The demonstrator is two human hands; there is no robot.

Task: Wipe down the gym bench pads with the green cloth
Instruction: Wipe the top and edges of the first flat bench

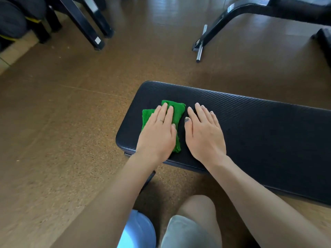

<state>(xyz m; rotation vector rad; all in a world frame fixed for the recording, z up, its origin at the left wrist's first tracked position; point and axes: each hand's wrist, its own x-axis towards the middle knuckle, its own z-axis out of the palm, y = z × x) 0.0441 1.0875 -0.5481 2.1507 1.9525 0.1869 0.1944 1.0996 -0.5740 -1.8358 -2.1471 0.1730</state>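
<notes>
Your left hand [159, 129] presses the green cloth [176, 113] flat, fingers straight, at the bench pad [259, 126] end; right hand [204, 133] rests flat beside, holding nothing. Long stretch right of your fingers likely unwiped.

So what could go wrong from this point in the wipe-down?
The green cloth lies folded near the left end of the bench pad, pressed flat by the left hand; a stroke toward that end could push it off onto the floor. Because it is folded small, each pass covers little, so strips may be missed along the long stretch to the right. The right hand rests bare on the pad and may smudge it.
</notes>
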